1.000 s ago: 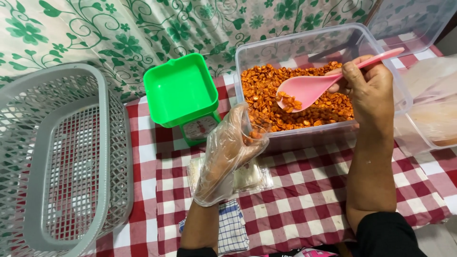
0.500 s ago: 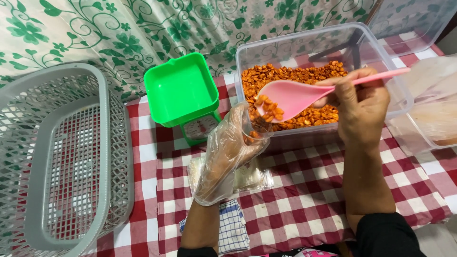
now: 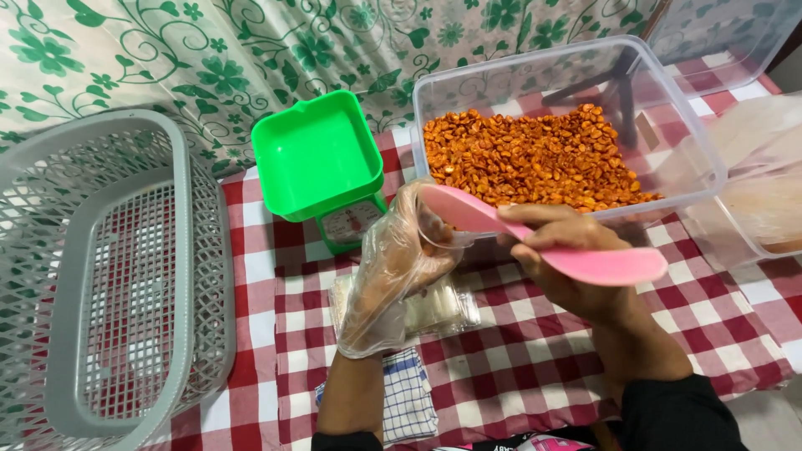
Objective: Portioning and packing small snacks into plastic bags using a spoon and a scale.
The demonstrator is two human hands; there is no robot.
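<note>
Near the middle of the frame, the right hand (image 3: 576,267) grips a pink spoon (image 3: 543,242), its scoop end poked into a clear plastic bag (image 3: 401,259) that the left hand (image 3: 393,276) holds open. Whatever is on the spoon is hidden inside the bag. Behind them sits a clear tub (image 3: 693,159) of orange bits (image 3: 535,159). A green scale (image 3: 322,163) stands to its left. At far left, a grey basket (image 3: 109,276) is cut off.

Home food-packing table: checked tablecloth (image 3: 718,334), green kitchen scale (image 3: 322,163), snack tub (image 3: 551,125).
</note>
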